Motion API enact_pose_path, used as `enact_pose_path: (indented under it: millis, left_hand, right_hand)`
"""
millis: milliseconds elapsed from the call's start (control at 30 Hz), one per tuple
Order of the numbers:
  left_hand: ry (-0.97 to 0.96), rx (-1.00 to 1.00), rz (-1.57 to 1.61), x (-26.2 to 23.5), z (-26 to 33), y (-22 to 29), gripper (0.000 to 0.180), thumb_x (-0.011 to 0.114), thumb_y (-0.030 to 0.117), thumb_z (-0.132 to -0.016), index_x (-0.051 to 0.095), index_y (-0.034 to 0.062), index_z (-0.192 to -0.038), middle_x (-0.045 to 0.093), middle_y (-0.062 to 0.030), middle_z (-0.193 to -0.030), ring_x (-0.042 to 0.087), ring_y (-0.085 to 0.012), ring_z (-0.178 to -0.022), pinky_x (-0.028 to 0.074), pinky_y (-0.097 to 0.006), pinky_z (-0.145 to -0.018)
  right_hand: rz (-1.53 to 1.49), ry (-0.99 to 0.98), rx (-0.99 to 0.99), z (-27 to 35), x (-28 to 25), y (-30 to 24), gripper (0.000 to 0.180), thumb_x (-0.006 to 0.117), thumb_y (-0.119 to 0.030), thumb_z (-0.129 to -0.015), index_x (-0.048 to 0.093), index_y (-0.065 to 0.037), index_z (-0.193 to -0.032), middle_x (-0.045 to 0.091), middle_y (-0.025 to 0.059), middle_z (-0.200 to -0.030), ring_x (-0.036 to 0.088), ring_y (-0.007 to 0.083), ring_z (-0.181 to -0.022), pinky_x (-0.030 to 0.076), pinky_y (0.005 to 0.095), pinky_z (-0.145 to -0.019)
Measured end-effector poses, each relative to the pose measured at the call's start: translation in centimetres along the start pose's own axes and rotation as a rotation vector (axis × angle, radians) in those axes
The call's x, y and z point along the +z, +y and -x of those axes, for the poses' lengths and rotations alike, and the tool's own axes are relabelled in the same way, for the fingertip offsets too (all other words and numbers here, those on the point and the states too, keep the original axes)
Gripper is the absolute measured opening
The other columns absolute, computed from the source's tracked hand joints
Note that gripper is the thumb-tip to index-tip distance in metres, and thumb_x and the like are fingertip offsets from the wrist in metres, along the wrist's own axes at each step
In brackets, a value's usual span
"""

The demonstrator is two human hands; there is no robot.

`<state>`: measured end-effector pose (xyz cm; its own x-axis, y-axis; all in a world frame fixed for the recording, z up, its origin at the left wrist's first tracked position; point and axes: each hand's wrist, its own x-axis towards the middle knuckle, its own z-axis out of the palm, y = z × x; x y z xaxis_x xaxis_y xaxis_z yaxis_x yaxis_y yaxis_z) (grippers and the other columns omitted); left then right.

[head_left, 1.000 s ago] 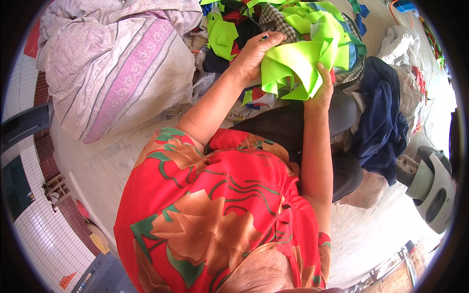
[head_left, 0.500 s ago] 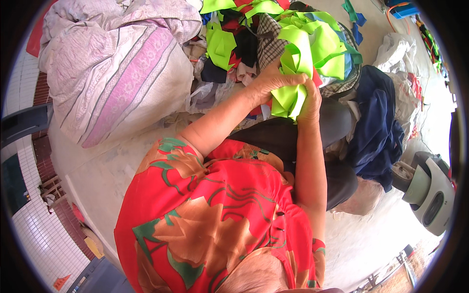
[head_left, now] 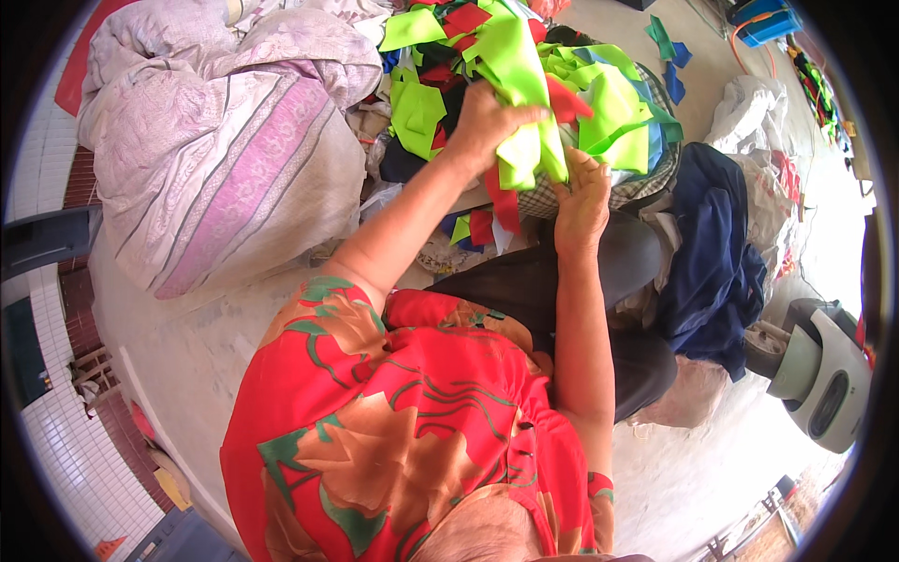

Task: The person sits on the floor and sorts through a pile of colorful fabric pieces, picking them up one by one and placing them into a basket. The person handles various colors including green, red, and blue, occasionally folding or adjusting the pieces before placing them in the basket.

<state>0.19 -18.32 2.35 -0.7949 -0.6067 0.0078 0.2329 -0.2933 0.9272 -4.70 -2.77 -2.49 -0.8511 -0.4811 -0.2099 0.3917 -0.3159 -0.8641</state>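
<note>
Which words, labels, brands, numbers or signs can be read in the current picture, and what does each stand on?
No text can be read.
White-and-grey rounded machine at right: any marks are too small to read.
Small orange-red patch, lower left edge: too small to tell.
Crumpled whitish plastic bag with red patches: whether those are print, I cannot tell.
Lime-green folded fabric in the left hand: no lettering shows.

White tiles (head_left: 70,431) show left of a bright, pale floor (head_left: 215,356).
</note>
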Motion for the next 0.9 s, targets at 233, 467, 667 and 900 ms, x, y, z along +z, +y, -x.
enact_pose_path:
  millis: [233,467,667,900]
  left_hand:
    - [0.040,0.772,-0.525,2.1,-11.6,2.9,0.020,0.069,0.008,-0.073,0.062,0.0004,-0.090,0.065,-0.0125,-0.079,0.063,-0.0248,-0.071,0.048,-0.033,-0.064]
    - [0.188,0.734,-1.291,2.6,-16.2,-5.0,0.042,0.066,0.033,-0.070,0.060,0.0106,-0.105,0.054,-0.0160,-0.109,0.052,-0.0360,-0.098,0.044,-0.043,-0.086]
    - [0.234,0.856,-1.087,-1.1,-8.8,-7.6,0.013,0.061,0.008,-0.075,0.053,0.0074,-0.085,0.055,-0.0117,-0.089,0.054,-0.0310,-0.085,0.045,-0.040,-0.074]
    - [0.175,0.059,-0.949,-10.3,5.5,-20.5,0.013,0.067,0.011,-0.074,0.059,0.0056,-0.083,0.062,-0.0074,-0.070,0.062,-0.0185,-0.067,0.048,-0.030,-0.061]
  right_hand:
    - [-0.143,0.248,0.105,-0.2,-0.2,-1.0,0.050,0.032,-0.051,-0.093,0.052,-0.005,-0.099,0.060,0.0122,-0.097,0.055,0.0223,-0.090,0.044,0.0357,-0.077]
    - [-0.119,0.250,0.121,-0.6,-0.7,-0.7,0.049,0.031,-0.048,-0.095,0.050,-0.004,-0.100,0.060,0.0132,-0.092,0.055,0.0217,-0.084,0.045,0.0344,-0.073]
    - [-0.113,0.294,0.119,-0.5,-0.9,-1.2,0.050,0.029,-0.047,-0.095,0.049,-0.002,-0.101,0.061,0.0135,-0.091,0.055,0.0221,-0.082,0.045,0.0345,-0.073]
    - [-0.134,0.315,0.133,-0.7,-1.6,-1.1,0.048,0.029,-0.046,-0.095,0.050,-0.004,-0.097,0.061,0.0139,-0.087,0.055,0.0234,-0.081,0.044,0.0346,-0.071]
